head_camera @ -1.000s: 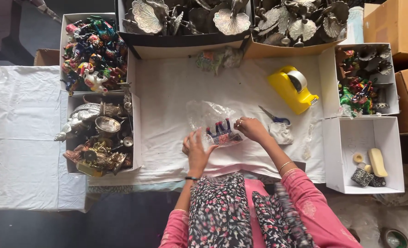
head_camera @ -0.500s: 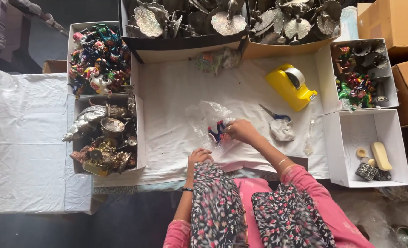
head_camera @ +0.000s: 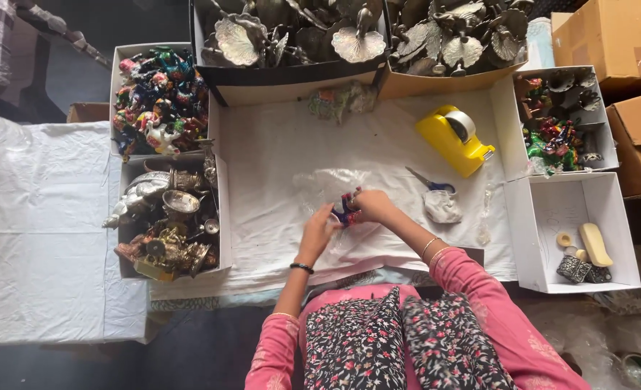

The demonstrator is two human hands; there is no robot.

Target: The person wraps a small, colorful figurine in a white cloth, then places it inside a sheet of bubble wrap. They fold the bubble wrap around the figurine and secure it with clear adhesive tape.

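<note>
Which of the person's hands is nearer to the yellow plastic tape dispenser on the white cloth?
Right. The right hand lies below-left of the yellow plastic tape dispenser; the left hand is further left and lower.

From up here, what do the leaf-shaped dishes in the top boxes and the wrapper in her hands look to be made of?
The leaf-shaped dishes look like cast metal, dull silver-grey with ribbed veins and a soft sheen. The wrapper under the left hand and right hand seems thin clear plastic: see-through, crinkled, glinting.

Bare white cloth (head_camera: 277, 152) ahead; scissors (head_camera: 427, 180) and yellow tape dispenser (head_camera: 454, 141) rightward.
</note>
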